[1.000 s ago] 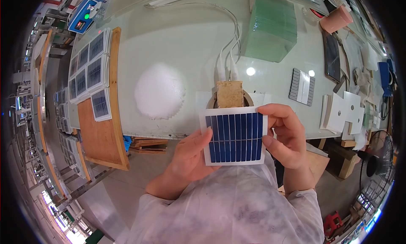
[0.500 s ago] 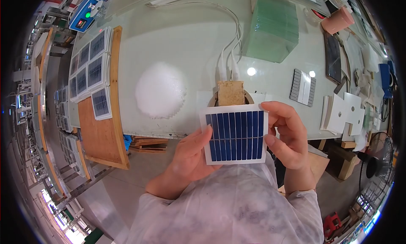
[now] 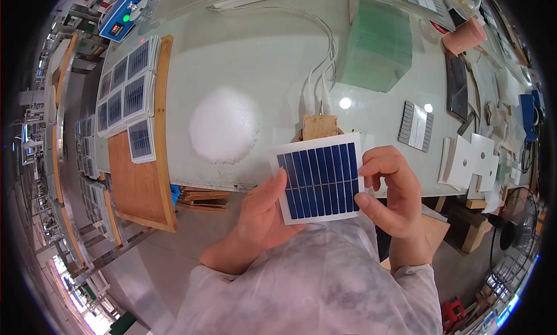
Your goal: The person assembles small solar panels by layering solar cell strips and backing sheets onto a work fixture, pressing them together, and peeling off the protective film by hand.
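A white-bordered solar panel [image 3: 318, 181] with dark blue cells is held in front of the body, tilted slightly, its left side lower. My left hand [image 3: 262, 210] grips its left edge, thumb on the face and the other fingers hidden beneath. At the right edge is my right hand [image 3: 394, 187], thumb and index fingertip bent toward the border, the index touching or very near it. Just beyond the panel stands a brownish metal block [image 3: 319, 126] with two white-sleeved cables, partly covered by the panel.
A white round pad [image 3: 224, 125] lies left of centre. Stacked panels [image 3: 135, 96] rest on a wooden board [image 3: 137, 187] at the left. Green glass sheets [image 3: 377, 47] stand at the back. A ribbed strip piece [image 3: 415, 126], phone [image 3: 457, 85], pink cup [image 3: 465, 36] and fan [image 3: 513, 231] are right.
The panel has turned counterclockwise and shifted slightly left. My right index finger has moved down from the top right corner along the right edge. The view has shifted slightly.
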Tool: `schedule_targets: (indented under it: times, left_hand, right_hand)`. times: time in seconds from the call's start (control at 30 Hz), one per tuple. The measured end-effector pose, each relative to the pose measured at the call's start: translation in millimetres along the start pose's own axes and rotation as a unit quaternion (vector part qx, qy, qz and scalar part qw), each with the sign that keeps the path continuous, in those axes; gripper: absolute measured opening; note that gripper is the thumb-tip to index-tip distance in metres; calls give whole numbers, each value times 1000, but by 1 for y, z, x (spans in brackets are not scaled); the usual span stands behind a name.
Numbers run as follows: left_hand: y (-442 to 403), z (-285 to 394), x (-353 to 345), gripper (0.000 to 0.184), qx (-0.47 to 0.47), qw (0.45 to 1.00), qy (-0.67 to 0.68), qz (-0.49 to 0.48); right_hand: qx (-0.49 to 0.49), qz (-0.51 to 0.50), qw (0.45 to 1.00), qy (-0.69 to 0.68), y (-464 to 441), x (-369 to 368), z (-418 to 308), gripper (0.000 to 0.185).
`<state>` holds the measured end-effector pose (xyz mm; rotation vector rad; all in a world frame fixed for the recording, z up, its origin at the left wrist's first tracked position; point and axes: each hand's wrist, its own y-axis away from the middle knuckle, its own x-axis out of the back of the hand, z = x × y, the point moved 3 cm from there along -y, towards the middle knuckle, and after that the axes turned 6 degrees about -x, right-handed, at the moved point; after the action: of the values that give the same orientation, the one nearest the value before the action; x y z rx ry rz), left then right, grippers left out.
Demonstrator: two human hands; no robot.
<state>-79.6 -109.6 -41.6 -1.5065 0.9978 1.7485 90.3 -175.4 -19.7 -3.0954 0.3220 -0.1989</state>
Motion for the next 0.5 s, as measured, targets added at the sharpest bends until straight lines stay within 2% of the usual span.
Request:
schedule_targets:
  times: [0.13,0.5]
  left_hand:
    - [0,1,2,48,0,1000,-20,19]
    - [0,0,4,48,1,1000,-17,24]
  right_hand:
    - [-10,-16,1000,-2,1,-1,2,30]
    - [-19,-16,1000,-6,2,-2,4,28]
